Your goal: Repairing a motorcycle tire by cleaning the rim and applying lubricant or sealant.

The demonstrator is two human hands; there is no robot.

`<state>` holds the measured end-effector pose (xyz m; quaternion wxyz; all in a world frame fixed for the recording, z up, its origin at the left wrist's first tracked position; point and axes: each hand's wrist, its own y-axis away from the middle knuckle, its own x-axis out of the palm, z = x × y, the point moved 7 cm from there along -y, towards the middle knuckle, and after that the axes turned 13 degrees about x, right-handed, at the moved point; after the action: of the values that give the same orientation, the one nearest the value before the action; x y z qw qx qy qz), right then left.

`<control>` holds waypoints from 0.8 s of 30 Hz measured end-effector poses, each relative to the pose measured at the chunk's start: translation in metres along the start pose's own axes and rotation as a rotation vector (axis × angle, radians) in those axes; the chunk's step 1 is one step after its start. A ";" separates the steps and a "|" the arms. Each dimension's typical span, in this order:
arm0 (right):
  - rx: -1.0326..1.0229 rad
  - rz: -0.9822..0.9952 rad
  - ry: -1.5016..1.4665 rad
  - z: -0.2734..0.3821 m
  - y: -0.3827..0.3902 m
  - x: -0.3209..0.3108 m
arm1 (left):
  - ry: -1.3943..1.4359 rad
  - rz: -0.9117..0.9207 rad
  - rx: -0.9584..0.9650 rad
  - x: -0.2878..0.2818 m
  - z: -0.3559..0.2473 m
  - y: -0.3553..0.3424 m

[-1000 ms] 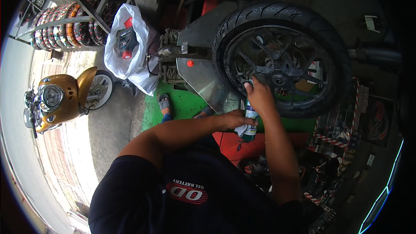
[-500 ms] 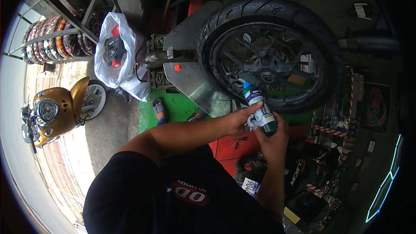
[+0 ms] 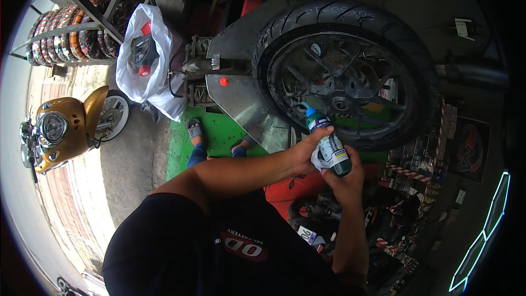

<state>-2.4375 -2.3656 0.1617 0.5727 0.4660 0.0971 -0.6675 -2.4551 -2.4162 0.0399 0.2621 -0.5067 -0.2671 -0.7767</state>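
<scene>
A green bottle (image 3: 333, 152) with a light blue spout is held tilted, its spout at the lower left of the rim of a black motorcycle wheel (image 3: 341, 84). My left hand (image 3: 309, 148) grips the bottle's middle from the left, together with a crumpled white item (image 3: 319, 163), perhaps a cloth. My right hand (image 3: 348, 175) is closed round the bottle's bottom. The wheel, with its tyre (image 3: 345, 12), lies flat on a metal machine (image 3: 233, 98); I cannot tell whether the spout touches the rim.
A white plastic bag (image 3: 164, 96) holding red and dark items stands left of the machine. Stacked tyres (image 3: 71, 35) sit on a metal rack. A gold scooter (image 3: 71, 123) is at left; parts and a dark motorcycle (image 3: 304, 208) are at lower right. My sandalled feet are on green flooring (image 3: 213, 131).
My right hand has come down from the bottle's top to its bottom, and my left hand has risen along it. The bottle now leans toward the upper left, uncovering its spout at the rim.
</scene>
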 end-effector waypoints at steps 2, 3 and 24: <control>-0.002 0.023 -0.048 -0.003 -0.003 0.001 | -0.010 -0.009 0.009 0.000 -0.001 -0.001; -0.002 0.055 -0.090 -0.004 -0.004 0.002 | -0.011 -0.008 0.013 0.001 -0.002 -0.001; 0.011 0.318 -0.208 -0.006 -0.028 0.001 | -0.082 -0.013 -0.055 0.000 0.001 0.000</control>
<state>-2.4581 -2.3529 0.1463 0.6756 0.4070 -0.0411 -0.6134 -2.4548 -2.4154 0.0403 0.2319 -0.5433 -0.2597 -0.7639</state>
